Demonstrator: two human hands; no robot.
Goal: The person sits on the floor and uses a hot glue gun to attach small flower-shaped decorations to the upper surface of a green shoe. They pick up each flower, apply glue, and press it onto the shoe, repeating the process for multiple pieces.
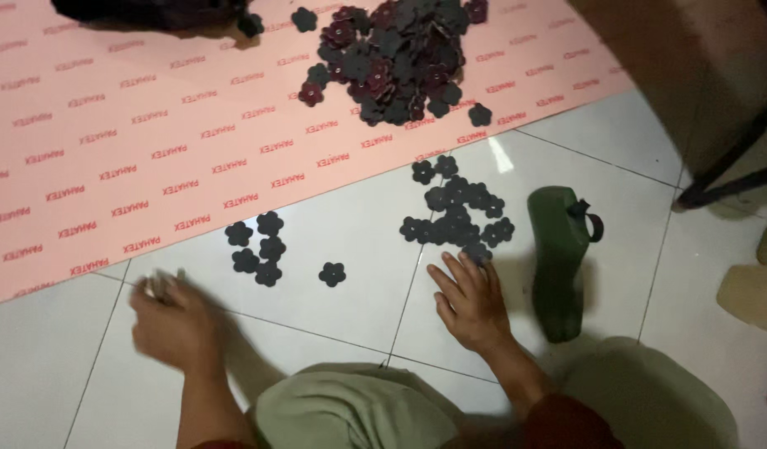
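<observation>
Flower cutouts (458, 214) lie just beyond the flat, empty right hand (471, 299).

Dark flower shapes on the floor

Flat dark flower cutouts (458, 216) lie in a bunch on the white tile, some overlapping. A smaller group of flowers (259, 245) lies apart, with one flower (332, 273) alone.
</observation>
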